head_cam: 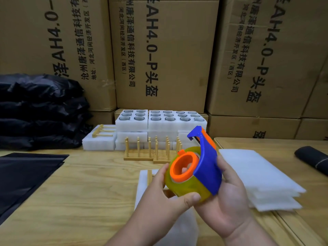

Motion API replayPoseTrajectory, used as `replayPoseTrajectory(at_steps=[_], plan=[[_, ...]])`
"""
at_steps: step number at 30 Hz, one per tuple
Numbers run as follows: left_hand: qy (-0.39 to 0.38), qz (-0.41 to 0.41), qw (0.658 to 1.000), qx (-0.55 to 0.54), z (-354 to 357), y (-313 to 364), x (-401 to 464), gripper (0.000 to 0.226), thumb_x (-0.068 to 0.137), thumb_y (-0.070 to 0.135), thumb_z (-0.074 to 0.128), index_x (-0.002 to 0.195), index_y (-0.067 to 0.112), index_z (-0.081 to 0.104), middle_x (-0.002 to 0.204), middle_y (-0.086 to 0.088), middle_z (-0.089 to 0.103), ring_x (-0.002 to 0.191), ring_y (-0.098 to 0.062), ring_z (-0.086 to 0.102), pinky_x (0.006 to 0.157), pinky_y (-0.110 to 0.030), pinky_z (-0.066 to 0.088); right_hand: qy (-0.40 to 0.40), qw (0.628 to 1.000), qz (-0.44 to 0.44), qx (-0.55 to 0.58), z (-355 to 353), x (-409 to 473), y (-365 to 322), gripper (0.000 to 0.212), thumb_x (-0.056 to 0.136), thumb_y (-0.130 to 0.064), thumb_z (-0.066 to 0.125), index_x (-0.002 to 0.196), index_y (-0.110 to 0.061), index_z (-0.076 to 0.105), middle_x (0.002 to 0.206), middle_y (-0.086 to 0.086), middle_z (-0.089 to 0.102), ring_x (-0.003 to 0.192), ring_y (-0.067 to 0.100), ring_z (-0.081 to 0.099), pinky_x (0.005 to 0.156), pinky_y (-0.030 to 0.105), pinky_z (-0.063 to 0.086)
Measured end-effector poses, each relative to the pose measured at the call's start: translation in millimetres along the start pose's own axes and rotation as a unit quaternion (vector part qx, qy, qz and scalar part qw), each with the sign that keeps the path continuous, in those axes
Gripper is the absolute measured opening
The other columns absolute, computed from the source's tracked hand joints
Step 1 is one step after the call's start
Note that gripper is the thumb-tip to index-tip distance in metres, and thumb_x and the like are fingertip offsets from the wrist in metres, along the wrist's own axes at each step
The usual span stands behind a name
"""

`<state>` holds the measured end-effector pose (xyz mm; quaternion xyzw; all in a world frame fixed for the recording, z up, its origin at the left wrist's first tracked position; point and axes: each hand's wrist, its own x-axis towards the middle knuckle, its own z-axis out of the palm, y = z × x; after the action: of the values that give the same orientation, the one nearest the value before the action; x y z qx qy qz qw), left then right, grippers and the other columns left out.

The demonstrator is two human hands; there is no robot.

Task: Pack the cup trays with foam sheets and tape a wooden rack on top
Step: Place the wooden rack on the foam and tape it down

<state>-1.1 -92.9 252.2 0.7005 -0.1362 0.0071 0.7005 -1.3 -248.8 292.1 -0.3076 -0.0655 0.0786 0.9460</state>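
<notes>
Foam-wrapped tray (pixel 143 181) — largely hidden behind hand-held tape dispenser (pixel 195 171).

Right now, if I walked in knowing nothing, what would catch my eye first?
First, the bright blue-and-orange tape dispenser with its yellowish roll, held up in the middle foreground by the left hand and the right hand. Behind it, white foam trays holding rows of glass cups are stacked at the table's far edge, with pale wooden peg racks standing just before them. Tall printed cardboard boxes wall the background.
</notes>
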Motion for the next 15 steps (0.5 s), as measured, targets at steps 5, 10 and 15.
replayPoseTrajectory(at_steps=[5,10,15], plan=[[-0.046,0.004,0.998,0.043,-21,10,-5,0.114,0.044,0.074,0.092,0.140,0.062,0.032,0.142,0.039,0.051,0.133,0.011,0.048,0.110,-0.035,0.048,-0.040,0.981,-0.046,-0.185,-4,-6,-11,0.041,0.079,-0.038,0.080,0.110,-0.010,0.079,0.108,0.020,0.075,0.093,0.029,0.075,0.077,0.041,0.061],[0.018,0.083,0.996,0.034,-48,47,-9,0.093,0.059,0.071,0.078,0.142,0.049,0.043,0.135,0.028,0.062,0.127,0.001,0.058,0.097,-0.028,0.051,-0.063,0.861,-0.138,-0.485,-7,-15,-32,0.042,0.069,-0.050,0.082,0.108,-0.037,0.073,0.108,0.003,0.077,0.098,0.021,0.074,0.078,0.026,0.059],[0.031,0.207,0.972,0.103,-62,87,-20,0.075,0.067,0.076,0.076,0.136,0.053,0.056,0.137,0.017,0.064,0.129,-0.009,0.060,0.096,-0.037,0.048,-0.088,0.739,-0.151,-0.651,-22,-26,-44,0.051,0.068,-0.052,0.083,0.114,-0.058,0.063,0.108,-0.017,0.075,0.100,0.007,0.072,0.077,0.016,0.056]])
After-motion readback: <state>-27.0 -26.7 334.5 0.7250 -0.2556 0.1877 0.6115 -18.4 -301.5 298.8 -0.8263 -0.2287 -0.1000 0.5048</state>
